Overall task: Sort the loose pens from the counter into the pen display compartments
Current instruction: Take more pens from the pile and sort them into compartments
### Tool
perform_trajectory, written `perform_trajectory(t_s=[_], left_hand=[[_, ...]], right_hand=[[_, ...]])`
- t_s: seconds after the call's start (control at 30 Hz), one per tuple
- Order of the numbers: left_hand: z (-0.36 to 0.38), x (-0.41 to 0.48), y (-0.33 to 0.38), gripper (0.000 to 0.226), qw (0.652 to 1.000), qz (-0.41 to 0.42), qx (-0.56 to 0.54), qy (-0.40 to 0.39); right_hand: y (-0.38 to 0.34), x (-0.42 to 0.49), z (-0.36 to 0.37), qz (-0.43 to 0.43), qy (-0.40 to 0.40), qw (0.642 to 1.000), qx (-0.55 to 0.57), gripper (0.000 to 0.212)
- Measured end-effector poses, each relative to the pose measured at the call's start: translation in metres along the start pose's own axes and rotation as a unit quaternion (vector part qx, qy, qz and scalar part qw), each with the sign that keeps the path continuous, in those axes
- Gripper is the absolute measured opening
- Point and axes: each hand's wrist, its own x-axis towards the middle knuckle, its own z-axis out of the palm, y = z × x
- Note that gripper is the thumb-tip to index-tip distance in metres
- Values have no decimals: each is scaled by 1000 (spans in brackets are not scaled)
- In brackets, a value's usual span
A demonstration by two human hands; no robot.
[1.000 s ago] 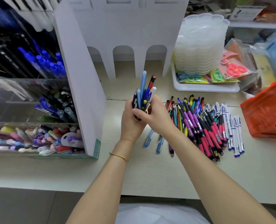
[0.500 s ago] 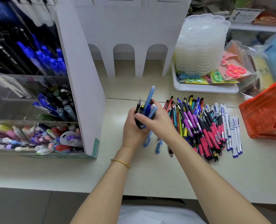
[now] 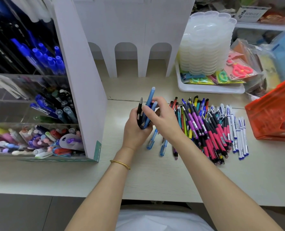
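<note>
Both hands are over the middle of the desk (image 3: 155, 180), with a bundle of pens (image 3: 140, 112) between them. The left hand (image 3: 135, 130) has its fingers wrapped round the lower end of that bundle and holds it upright. Black and blue barrels fan out the top, and one tall blue pen (image 3: 150, 96) stands proud of the rest. The right hand (image 3: 165, 120) is in from the side, thumb across the front and fingers curled round the back, pinching the blue barrels up high.

That reads as gathering and squaring up: a handful being evened out or picked through by kind. None of it is in the pen display (image 3: 38, 112) yet. Those clear compartments sit well apart on the left, beyond the white panel (image 3: 81, 100), stocked tier by tier with blue, dark and pastel pens.

To the right, the loose pens (image 3: 205, 129) lie in a wide fan on the desk, pink, purple and white-and-blue. A couple of blue strays (image 3: 151, 141) lie just under the hands. Plenty is left, so I'd call it early to middling.

The next move, as I judge it, is to settle which kind this handful is. Then it needs a firm left grip so nothing slides out, a carry left past the panel, and a drop into the matching compartment.
</note>
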Motion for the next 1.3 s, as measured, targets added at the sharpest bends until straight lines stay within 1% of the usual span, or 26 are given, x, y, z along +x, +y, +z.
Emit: perform_trajectory(t_s=[0.1,0.2,0.3,0.43,0.57,0.67,0.8,0.83,0.9,0.93,1.0,1.1,1.2,1.23,1.3], left_hand=[[-2,-1,2,50,1000,0,2,6],[-5,-1,0,52,1000,10,-1,23],[-7,-1,4,51,1000,5,-9,20],[-11,3,7,52,1000,3,-13,25],[-11,0,0,55,1000,-4,-6,24],[-8,-1,0,52,1000,-11,-2,18],[-6,3,4,45,998,-48,-26,17],[-7,4,6,44,998,-52,-35,14],[-10,4,12,41,996,-59,-61,0],[-13,4,17,40,995,-69,-75,-11],[-18,5,25,38,990,-96,-100,-38],[-29,2,38,34,978,-139,-137,-67],[-39,-9,51,26,956,-183,-216,-73],[-41,-14,56,23,945,-194,-252,-71],[-47,-25,67,19,926,-203,-309,-73]], right_hand=[[1,3,0,11,-15,1000,-12,20],[-2,3,3,10,-37,999,-9,26],[-3,2,6,18,-54,998,-4,32],[-3,3,8,-16,-30,999,-17,33],[-1,9,11,-2,-63,998,-28,34],[1,11,10,-5,-72,997,-19,37],[-1,15,8,10,-64,996,-59,30],[-2,17,7,19,-68,996,-45,34],[-7,20,3,56,-88,994,27,44],[-10,21,-1,74,-97,991,51,45],[-14,22,-8,89,-108,989,56,40],[-18,25,-15,92,-110,989,45,40],[-24,24,-19,96,-121,986,58,48],[-27,22,-19,89,-122,986,67,48],[-36,18,-21,61,-115,989,75,41]])
